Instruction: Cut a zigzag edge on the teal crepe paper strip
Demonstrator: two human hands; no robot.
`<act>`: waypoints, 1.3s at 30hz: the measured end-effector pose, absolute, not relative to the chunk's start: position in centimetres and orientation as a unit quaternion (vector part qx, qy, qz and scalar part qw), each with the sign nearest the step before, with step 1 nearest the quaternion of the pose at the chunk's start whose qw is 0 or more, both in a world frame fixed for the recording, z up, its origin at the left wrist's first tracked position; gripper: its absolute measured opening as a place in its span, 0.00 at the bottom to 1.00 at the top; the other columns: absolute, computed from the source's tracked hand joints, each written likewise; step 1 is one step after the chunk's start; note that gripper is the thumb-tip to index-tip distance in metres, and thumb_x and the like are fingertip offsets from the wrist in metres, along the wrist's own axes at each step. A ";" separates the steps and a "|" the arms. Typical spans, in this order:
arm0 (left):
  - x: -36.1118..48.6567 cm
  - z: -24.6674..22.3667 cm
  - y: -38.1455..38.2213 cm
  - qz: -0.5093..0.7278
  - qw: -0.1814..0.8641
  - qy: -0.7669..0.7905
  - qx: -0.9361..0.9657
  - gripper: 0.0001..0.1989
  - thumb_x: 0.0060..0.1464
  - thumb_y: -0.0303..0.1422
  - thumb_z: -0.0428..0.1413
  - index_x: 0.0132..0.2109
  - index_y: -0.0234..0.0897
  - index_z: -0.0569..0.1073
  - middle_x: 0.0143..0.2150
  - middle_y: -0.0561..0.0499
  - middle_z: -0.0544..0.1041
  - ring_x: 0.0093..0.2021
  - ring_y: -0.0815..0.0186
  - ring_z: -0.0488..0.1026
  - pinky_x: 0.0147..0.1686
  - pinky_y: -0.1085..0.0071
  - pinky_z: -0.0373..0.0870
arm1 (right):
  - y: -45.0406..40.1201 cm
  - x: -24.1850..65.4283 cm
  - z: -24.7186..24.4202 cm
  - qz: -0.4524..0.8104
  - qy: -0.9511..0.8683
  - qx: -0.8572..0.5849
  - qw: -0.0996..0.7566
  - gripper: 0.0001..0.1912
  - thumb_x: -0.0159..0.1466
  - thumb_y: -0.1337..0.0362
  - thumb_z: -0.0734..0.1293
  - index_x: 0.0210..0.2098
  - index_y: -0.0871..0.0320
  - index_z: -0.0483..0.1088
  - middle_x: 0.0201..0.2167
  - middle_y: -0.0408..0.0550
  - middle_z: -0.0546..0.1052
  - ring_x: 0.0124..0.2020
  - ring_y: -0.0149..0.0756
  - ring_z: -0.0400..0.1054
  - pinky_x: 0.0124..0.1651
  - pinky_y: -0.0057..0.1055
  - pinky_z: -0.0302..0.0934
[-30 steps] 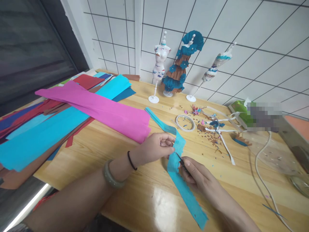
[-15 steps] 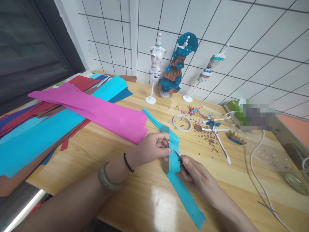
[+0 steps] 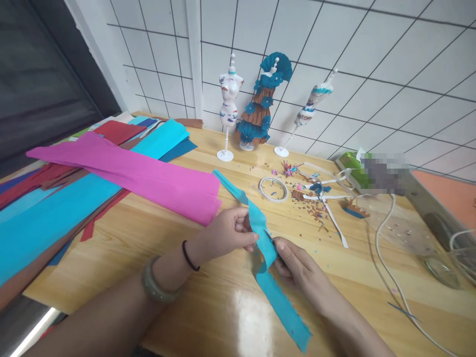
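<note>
Just above the worktop (image 3: 208, 302), pinching turquoise strip (image 3: 258, 221) by its left edge, mid-length, with left hand (image 3: 229, 232). Gripping scissors (image 3: 270, 238) in curled right hand (image 3: 299, 265), tip at strip's right edge. Seeing pink paper (image 3: 171, 181) near strip's far end, tape ring (image 3: 274, 199) and scraps (image 3: 316, 210) farther right.

"Where does this view look from?"
"The wearer's head, angled forward and down, close over the glossy pale-wooden tabletop (image 3: 208, 307)."
"And what closes it off behind?"
"A white wall (image 3: 327, 39) gridded with black lines."
</note>
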State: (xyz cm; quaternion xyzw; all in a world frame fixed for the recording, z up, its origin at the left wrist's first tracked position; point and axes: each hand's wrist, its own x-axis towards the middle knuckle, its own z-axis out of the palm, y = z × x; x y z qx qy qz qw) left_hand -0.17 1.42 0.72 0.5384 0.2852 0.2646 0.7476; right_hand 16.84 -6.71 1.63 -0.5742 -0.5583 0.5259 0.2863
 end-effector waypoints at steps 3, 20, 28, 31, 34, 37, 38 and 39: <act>-0.2 0.6 1.4 0.267 0.745 0.289 0.539 0.13 0.43 0.28 0.59 0.38 0.33 0.68 0.32 0.51 0.72 0.32 0.68 0.71 0.29 0.72 0.71 | -6.7 16.8 1.7 0.524 -0.552 -0.579 0.290 0.19 0.66 0.51 0.50 0.27 0.56 0.58 0.19 0.36 0.50 0.20 0.29 0.45 0.23 0.27 0.44; 0.1 0.2 1.0 0.245 0.767 0.326 0.495 0.21 0.38 0.30 0.63 0.42 0.32 0.70 0.31 0.50 0.73 0.30 0.68 0.71 0.29 0.70 0.71 | -6.6 16.9 1.8 0.505 -0.548 -0.585 0.321 0.19 0.67 0.53 0.50 0.23 0.56 0.54 0.18 0.36 0.53 0.19 0.28 0.46 0.23 0.27 0.45; 0.2 -0.1 1.2 0.236 0.791 0.314 0.468 0.22 0.36 0.32 0.65 0.42 0.32 0.71 0.32 0.49 0.73 0.30 0.67 0.72 0.29 0.70 0.70 | -6.5 16.8 1.7 0.510 -0.537 -0.590 0.323 0.20 0.66 0.50 0.50 0.24 0.55 0.54 0.17 0.35 0.50 0.18 0.27 0.43 0.20 0.26 0.42; 0.2 0.1 1.1 0.241 0.799 0.314 0.452 0.22 0.35 0.31 0.65 0.41 0.31 0.71 0.33 0.48 0.73 0.32 0.67 0.71 0.28 0.72 0.69 | -6.5 16.8 1.5 0.515 -0.530 -0.590 0.325 0.20 0.65 0.49 0.50 0.25 0.55 0.55 0.17 0.35 0.49 0.17 0.27 0.41 0.19 0.26 0.40; 0.2 0.2 1.1 0.240 0.800 0.322 0.445 0.22 0.36 0.31 0.65 0.41 0.31 0.71 0.34 0.48 0.73 0.32 0.67 0.71 0.28 0.72 0.69 | -6.4 16.9 1.3 0.514 -0.528 -0.584 0.340 0.20 0.65 0.50 0.51 0.23 0.55 0.54 0.17 0.35 0.50 0.18 0.27 0.43 0.19 0.26 0.41; 0.0 0.1 1.2 0.228 0.794 0.323 0.462 0.22 0.37 0.33 0.64 0.42 0.33 0.71 0.31 0.50 0.73 0.28 0.70 0.71 0.29 0.71 0.69 | -6.3 17.1 1.3 0.503 -0.522 -0.584 0.367 0.20 0.65 0.51 0.52 0.22 0.56 0.53 0.17 0.35 0.51 0.18 0.27 0.44 0.20 0.26 0.42; -0.1 0.1 1.3 0.224 0.793 0.322 0.467 0.22 0.38 0.33 0.64 0.43 0.33 0.70 0.30 0.51 0.73 0.27 0.70 0.71 0.29 0.71 0.68 | -6.3 17.1 1.3 0.499 -0.517 -0.584 0.378 0.20 0.65 0.51 0.52 0.22 0.56 0.54 0.16 0.35 0.52 0.18 0.27 0.45 0.20 0.26 0.42; -0.2 0.1 1.3 0.222 0.791 0.321 0.471 0.22 0.38 0.34 0.64 0.43 0.33 0.70 0.29 0.51 0.73 0.26 0.71 0.70 0.29 0.71 0.68 | -6.3 17.2 1.3 0.499 -0.510 -0.583 0.389 0.20 0.65 0.51 0.52 0.23 0.56 0.56 0.16 0.35 0.52 0.17 0.27 0.45 0.20 0.26 0.42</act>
